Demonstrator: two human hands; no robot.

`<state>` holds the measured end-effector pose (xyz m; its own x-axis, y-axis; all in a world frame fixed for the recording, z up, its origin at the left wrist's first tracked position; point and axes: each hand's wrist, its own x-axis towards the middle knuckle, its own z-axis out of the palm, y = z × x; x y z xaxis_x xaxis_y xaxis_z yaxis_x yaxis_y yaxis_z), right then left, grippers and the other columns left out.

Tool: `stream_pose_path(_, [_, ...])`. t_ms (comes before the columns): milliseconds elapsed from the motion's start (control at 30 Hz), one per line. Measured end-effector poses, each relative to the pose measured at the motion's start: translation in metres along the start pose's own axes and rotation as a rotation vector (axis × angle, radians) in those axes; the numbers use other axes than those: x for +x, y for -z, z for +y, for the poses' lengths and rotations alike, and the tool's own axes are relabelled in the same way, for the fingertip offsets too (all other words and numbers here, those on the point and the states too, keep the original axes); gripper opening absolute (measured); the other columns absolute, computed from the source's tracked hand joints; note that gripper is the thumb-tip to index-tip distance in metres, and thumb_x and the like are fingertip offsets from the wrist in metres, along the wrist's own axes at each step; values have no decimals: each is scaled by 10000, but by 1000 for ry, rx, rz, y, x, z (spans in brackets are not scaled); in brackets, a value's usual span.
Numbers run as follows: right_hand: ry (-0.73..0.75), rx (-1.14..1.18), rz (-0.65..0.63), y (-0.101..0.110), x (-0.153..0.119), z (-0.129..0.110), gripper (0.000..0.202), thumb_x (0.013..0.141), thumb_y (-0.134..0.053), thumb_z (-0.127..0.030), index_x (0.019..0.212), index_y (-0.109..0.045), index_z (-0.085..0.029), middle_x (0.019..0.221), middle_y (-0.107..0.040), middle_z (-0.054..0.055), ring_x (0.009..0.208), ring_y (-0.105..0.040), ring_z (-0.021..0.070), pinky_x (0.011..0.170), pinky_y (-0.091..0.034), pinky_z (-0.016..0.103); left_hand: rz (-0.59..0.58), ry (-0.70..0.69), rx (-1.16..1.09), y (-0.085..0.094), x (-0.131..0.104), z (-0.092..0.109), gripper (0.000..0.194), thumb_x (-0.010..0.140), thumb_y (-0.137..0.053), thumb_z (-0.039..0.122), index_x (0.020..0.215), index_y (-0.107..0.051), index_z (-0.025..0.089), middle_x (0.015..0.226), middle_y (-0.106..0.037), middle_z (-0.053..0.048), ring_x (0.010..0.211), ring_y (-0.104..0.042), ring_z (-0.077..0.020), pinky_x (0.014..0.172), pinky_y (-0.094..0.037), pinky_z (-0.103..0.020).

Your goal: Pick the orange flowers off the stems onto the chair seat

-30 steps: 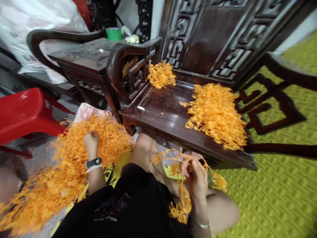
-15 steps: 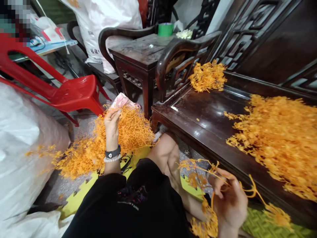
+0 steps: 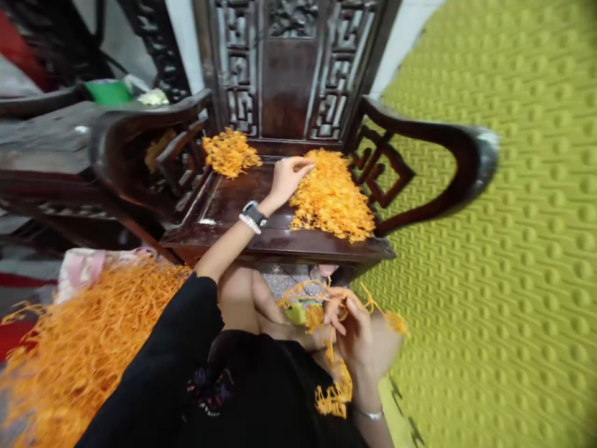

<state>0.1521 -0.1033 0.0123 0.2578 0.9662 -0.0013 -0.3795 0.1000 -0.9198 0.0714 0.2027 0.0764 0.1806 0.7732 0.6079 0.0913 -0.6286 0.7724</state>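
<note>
My left hand (image 3: 290,177) reaches over the dark wooden chair seat, its thumb and fingers pinched together. The fingertips are at the edge of a heap of orange frilly strands (image 3: 333,199); what they hold, if anything, I cannot make out. Low in front of my body, my right hand (image 3: 357,330) is closed around a few thin orange strands with tufted ends (image 3: 342,379), which hang below and stick out on both sides. At lower left lies a large pile of thin orange strands (image 3: 107,330), beside my left sleeve.
A smaller orange clump (image 3: 231,152) sits at the seat's back left corner. The carved chair (image 3: 289,87) has curved arms on both sides. A dark side table (image 3: 41,143) with a green roll (image 3: 109,92) stands left. Yellow textured matting (image 3: 513,249) covers the right.
My view has turned right. My left hand has moved from the large loose pile to the heap on the chair. The right hand still holds its strands.
</note>
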Motion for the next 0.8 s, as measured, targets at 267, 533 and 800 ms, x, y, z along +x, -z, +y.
stream_pose_path(267, [157, 0, 84, 25, -5, -15, 260, 803, -538, -408, 889, -605, -171, 455, -386, -76, 394, -177, 61, 452, -159, 247, -429, -105, -16, -51, -47, 54, 279, 936, -479, 315, 881, -692, 143, 1030, -699, -88, 1030, -608, -180, 933, -428, -327])
stream_pose_path(533, [76, -119, -107, 24, 4, -33, 362, 730, -704, -436, 916, -464, -239, 552, -423, -73, 469, -295, 83, 482, -241, 226, -1213, -27, -45, 18, -149, 122, 338, 882, -520, 480, 862, -637, 163, 702, -581, 27, 576, -472, -72, 543, -321, -206])
stream_pose_path(800, [13, -310, 51, 34, 5, -36, 353, 859, -579, -478, 679, -586, -175, 519, -267, -64, 481, -184, 75, 480, -136, 260, -296, 191, -185, 57, -136, 82, 290, 901, -520, 414, 743, -550, 173, 572, -553, 39, 506, -520, -71, 549, -420, -191])
